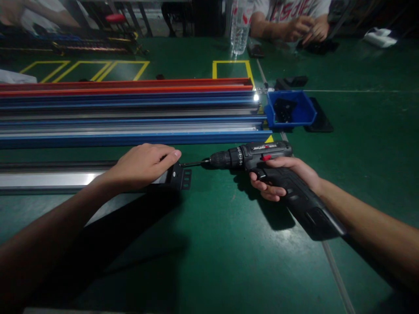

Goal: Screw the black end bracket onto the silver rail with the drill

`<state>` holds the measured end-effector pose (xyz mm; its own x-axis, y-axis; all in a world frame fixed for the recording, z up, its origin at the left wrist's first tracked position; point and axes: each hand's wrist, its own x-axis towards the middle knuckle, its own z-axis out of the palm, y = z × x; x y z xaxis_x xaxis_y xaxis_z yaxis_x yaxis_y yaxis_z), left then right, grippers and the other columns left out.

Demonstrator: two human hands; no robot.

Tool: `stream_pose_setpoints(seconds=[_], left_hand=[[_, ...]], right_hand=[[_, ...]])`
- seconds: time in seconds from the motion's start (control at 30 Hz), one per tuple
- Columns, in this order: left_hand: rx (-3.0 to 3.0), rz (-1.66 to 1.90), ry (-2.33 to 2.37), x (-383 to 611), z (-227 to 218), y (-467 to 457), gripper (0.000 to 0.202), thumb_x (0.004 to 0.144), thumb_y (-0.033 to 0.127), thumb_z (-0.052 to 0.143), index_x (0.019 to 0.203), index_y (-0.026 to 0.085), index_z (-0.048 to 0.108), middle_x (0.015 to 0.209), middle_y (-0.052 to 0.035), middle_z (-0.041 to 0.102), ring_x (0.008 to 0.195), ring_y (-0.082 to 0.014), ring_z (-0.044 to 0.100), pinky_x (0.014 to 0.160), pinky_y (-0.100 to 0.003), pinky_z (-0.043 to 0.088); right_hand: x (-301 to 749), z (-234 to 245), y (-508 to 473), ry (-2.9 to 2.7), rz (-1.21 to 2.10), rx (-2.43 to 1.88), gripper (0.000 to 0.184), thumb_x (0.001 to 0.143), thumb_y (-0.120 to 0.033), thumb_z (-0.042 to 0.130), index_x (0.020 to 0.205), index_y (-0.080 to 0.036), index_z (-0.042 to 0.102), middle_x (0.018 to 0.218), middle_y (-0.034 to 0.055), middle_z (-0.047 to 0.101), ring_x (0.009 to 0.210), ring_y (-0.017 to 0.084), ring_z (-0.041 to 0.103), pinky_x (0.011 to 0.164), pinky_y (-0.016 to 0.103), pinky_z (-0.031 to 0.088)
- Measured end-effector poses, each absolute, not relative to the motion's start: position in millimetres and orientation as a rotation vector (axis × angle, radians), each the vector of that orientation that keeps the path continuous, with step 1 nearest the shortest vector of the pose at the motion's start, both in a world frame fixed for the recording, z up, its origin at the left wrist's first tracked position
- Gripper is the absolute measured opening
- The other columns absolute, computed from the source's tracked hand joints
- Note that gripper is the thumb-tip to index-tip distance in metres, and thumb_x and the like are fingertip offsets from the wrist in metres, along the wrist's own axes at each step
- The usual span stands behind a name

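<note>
My right hand (284,176) is wrapped round the handle of a black cordless drill (248,155), held sideways with its bit pointing left. The tip of the long bit (193,164) meets the black end cap (178,176) of a silver and black metal rail (59,179). A slotted tab sticks out from this cap. My left hand (147,163) grips the rail from above just behind the cap, thumb along the top. Its other fingers are partly hidden behind the rail.
Blue, black and orange rails (131,138) lie side by side beyond. A blue bin (297,109) with black parts stands at their right end. Further back are a plastic bottle (239,30), a white device (380,37) and a co-worker's hands (304,30). Yellow tape marks the green table (229,261).
</note>
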<state>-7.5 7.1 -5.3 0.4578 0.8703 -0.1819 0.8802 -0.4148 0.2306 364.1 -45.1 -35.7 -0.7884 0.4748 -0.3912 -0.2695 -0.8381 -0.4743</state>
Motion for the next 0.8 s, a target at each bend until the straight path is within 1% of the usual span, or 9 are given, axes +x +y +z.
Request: stream_pose_setpoints(seconds=[0.23,0.4,0.6,0.8], left_hand=[[2.422,-0.032,1.491,-9.8,-8.0,8.0,0.067,0.100,0.062,0.024,0.115,0.021,0.075,0.121,-0.0089,0.075,0.113,-0.0328,0.066,0.096,-0.042,0.047],[2.422,-0.045,1.489,-9.1,-6.8,7.9,0.068,0.100,0.063,0.025,0.116,0.021,0.075,0.120,-0.0096,0.075,0.112,-0.0325,0.065,0.096,-0.041,0.048],[2.415,-0.049,1.507,-7.0,-4.5,6.6,0.065,0.100,0.060,0.026,0.117,0.021,0.075,0.117,-0.0085,0.075,0.108,-0.0323,0.066,0.095,-0.041,0.048],[2.439,-0.064,1.515,-7.1,-5.7,6.6,0.067,0.100,0.060,0.025,0.119,0.020,0.075,0.120,-0.0098,0.075,0.112,-0.0329,0.065,0.096,-0.042,0.047]], right_hand=[[363.8,-34.3,-45.3,-0.567,2.580,-0.725,0.034,0.094,-0.035,0.049,0.108,-0.006,0.060,0.084,0.0098,0.065,0.053,0.012,0.052,0.059,0.030,0.050],[364.2,-35.2,-45.1,-0.549,2.588,-0.692,0.034,0.093,-0.034,0.051,0.108,-0.004,0.060,0.085,0.0112,0.065,0.054,0.012,0.055,0.060,0.029,0.052],[366.1,-37.1,-45.6,-0.529,2.606,-0.644,0.035,0.095,-0.033,0.049,0.111,-0.003,0.059,0.088,0.0114,0.066,0.056,0.011,0.058,0.064,0.028,0.052],[366.5,-43.2,-44.5,-0.517,2.635,-0.510,0.039,0.097,-0.035,0.049,0.114,-0.001,0.057,0.091,0.0128,0.067,0.059,0.011,0.061,0.066,0.028,0.054]])
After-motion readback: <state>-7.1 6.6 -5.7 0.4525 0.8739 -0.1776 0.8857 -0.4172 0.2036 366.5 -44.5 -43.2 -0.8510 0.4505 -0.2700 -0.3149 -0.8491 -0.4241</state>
